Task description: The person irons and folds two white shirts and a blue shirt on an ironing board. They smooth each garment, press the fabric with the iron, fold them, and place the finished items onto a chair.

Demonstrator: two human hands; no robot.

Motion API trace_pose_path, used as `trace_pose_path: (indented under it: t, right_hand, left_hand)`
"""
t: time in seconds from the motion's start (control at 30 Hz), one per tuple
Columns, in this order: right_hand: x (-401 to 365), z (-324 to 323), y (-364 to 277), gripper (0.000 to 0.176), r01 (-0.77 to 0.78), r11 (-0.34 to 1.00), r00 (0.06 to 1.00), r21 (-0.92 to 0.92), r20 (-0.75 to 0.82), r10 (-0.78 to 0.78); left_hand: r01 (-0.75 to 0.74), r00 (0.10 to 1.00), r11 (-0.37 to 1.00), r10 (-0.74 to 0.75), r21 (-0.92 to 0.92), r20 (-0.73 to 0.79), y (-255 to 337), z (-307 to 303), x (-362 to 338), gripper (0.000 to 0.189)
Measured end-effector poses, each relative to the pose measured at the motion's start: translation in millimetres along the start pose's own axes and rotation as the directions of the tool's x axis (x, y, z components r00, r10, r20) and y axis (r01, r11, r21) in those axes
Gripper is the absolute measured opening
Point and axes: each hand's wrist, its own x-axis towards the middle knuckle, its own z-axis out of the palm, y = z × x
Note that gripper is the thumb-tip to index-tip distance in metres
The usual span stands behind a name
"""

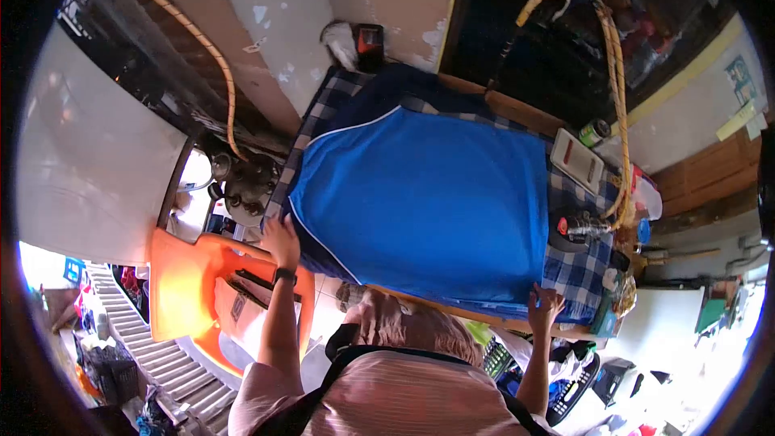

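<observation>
A blue garment [420, 202] with white piping and dark navy sections lies spread over a table covered with a checked cloth [581, 278]. At its left edge, by the navy part, rests my left hand [281, 241], fingers apart, with a dark band on the wrist. My right hand [546, 300] is at the garment's lower right corner, its thumb and fingers around the hem; the fingertips are small in view. To the right of the garment stands an iron [577, 228] with a cord wrapped in yellowish material rising from it.
An orange chair [182, 282] holding a cardboard box [242, 311] is at the left. A white tray [576, 160] and a can [595, 132] stand at the table's right back. Below right is a black basket [575, 379]. Cords hang from above.
</observation>
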Motion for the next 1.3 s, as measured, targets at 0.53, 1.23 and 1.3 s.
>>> trace_pose_path:
  t: [0.53,1.23,1.3]
  right_hand:
    - [240.6,-39.3,-50.0,0.028,0.108,0.966,0.994,0.237,-0.053,-0.098]
    - [424.4,144.5,-48.8,0.019,-0.321,-0.02,0.684,0.947,0.247,0.686]
    - [418.8,176.2,-38.5,0.026,-0.183,0.023,0.684,0.983,0.11,0.721]
  left_hand:
    - [0.293,0.956,0.609,-0.158,-0.737,0.249,32.8,135.2,183.7,0.032]
    - [-0.197,0.979,0.933,0.173,-0.3,-0.105,166.2,177.2,237.1,0.013]
    - [-0.274,0.954,0.945,0.244,-0.181,-0.172,162.7,182.1,241.3,0.014]
